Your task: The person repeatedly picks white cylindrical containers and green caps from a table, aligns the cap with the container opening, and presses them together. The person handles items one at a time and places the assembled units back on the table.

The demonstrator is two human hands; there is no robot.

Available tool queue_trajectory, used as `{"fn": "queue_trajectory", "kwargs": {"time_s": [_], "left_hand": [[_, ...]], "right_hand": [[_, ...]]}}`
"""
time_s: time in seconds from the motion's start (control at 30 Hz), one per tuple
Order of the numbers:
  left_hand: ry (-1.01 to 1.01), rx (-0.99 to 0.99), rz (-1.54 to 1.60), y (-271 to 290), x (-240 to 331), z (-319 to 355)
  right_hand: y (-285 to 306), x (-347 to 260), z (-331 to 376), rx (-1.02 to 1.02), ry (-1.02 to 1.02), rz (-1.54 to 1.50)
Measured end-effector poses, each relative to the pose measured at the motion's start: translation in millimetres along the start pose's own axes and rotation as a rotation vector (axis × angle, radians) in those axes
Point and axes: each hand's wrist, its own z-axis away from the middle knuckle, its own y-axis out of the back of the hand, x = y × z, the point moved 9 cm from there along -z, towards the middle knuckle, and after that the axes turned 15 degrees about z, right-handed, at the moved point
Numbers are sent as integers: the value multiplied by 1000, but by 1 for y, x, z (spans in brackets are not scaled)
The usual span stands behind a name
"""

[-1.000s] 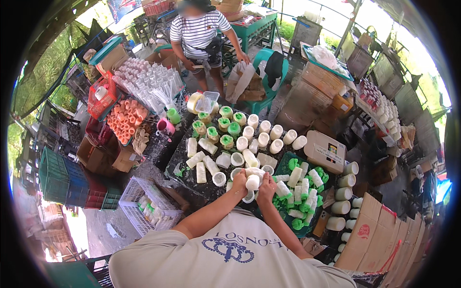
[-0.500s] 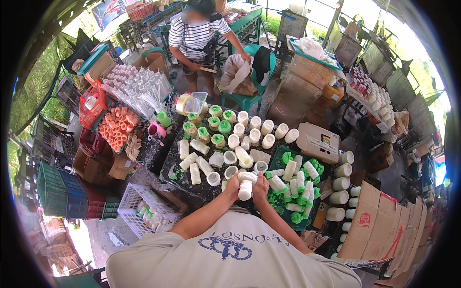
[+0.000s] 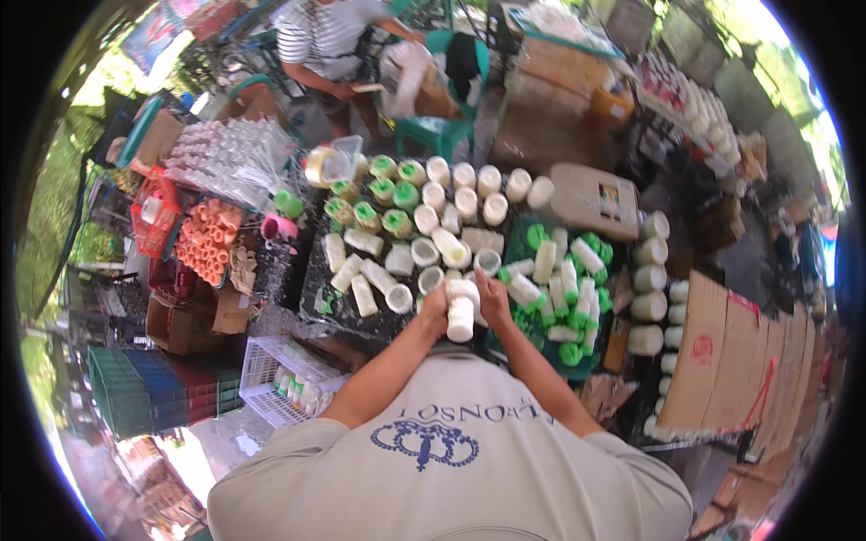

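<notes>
At the centre of the frame, just above the beige shirt, the left hand [image 3: 435,307] and the right hand [image 3: 492,301] meet around a white piece [image 3: 461,316]. The grip of each is closed on it, left on one side and right on the other; its narrower end points toward the lower edge of the frame. Finer finger detail is blurred.

Above the hands, a dark surface [image 3: 317,283] bears hollow white cups [image 3: 430,278], several just beside the left hand, and white cylinders [image 3: 364,296] lying at angles left of centre. Farther up stand green-topped cylinders [image 3: 383,191] and, to their right, upright plain cylinders [image 3: 465,201].

Right of the hands, a dark green tray [image 3: 520,240] holds a pile of green-and-white pieces [image 3: 557,290], with a cardboard box [image 3: 577,200] above it. A lavender crate [image 3: 253,389] sits at lower left, orange pieces [image 3: 215,239] above it. Near the top, left of centre, another person in a striped shirt [image 3: 320,45] stands beside a teal chair [image 3: 442,135].
</notes>
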Motion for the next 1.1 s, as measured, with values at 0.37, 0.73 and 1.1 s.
{"fn": "queue_trajectory", "kwargs": {"time_s": [0.37,0.73,1.1], "left_hand": [[87,-27,-22,-17,-1,2],[-686,-146,-1073,-96,46,46],[-814,27,-1268,-112,69,58]], "right_hand": [[-22,38,7,-279,-368,-264],[14,-54,41,-877,-608,-663],[15,-65,34,-956,-562,-573]]}}
